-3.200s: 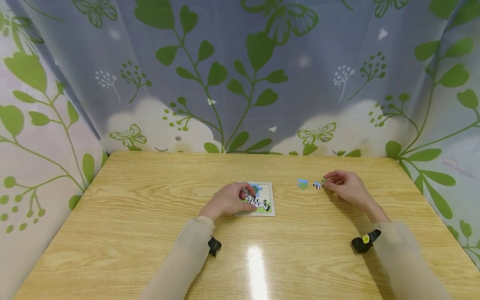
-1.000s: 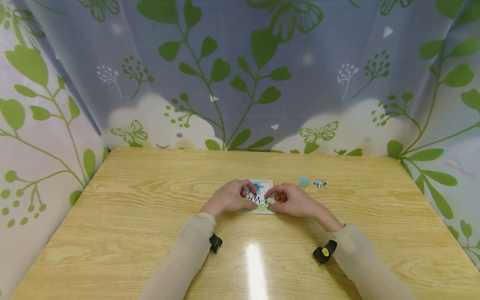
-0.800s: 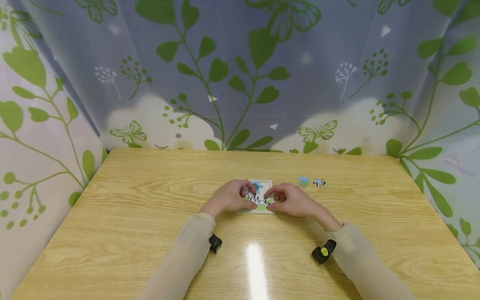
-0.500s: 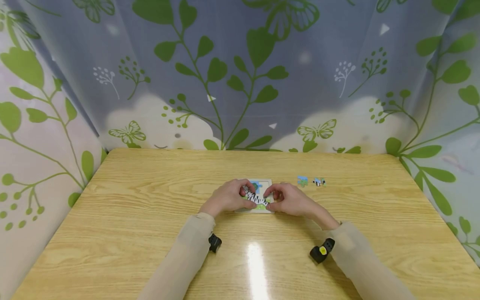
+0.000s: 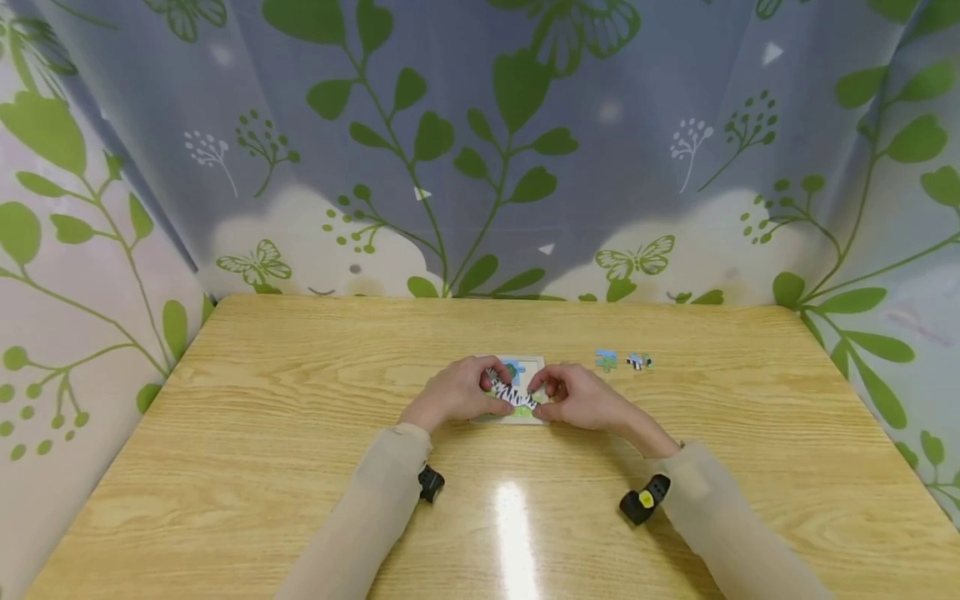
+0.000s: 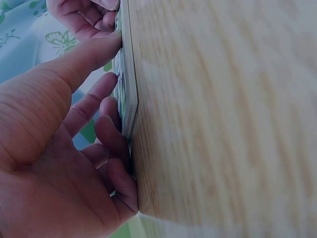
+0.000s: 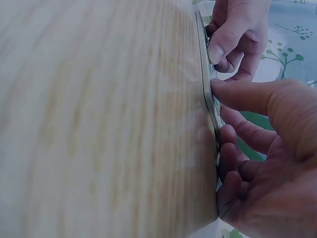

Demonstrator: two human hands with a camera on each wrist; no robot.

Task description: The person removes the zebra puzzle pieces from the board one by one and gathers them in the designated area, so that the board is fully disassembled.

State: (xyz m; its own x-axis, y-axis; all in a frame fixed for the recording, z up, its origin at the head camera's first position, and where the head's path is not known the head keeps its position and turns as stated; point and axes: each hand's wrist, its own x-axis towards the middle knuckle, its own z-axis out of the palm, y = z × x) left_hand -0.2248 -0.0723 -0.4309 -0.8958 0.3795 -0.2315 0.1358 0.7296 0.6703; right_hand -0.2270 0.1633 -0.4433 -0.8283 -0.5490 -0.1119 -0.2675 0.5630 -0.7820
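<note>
Zebra jigsaw puzzle [image 5: 516, 395] in a pale shallow frame [image 5: 517, 421], flat on the table, between the two hands. Zebra body runs across the middle, green below, a blue-and-green part at the top; bare pale backing at the upper right.

Left hand [image 5: 459, 390] over the frame's left side. Thumb and forefinger spread apart, tips down on the picture; remaining fingers curled by the frame's edge, low against the tabletop. Right hand [image 5: 585, 398] opposite, over the right side: thumb tip at the near right corner, forefinger bent in toward the picture, rest curled. Cannot tell whether either hand pinches a piece.

Beyond the right hand, apart from the frame: a blue-and-green jigsaw piece [image 5: 606, 360]; just right of it, a black, white and blue patch of jigsaw [image 5: 640, 362], green at its right end, one piece or two unclear.

Light wood-grain table [image 5: 247, 400]. Beige sleeves [image 5: 352, 517], black camera on each wrist. Behind, a leaf-and-butterfly curtain [image 5: 480, 217].
</note>
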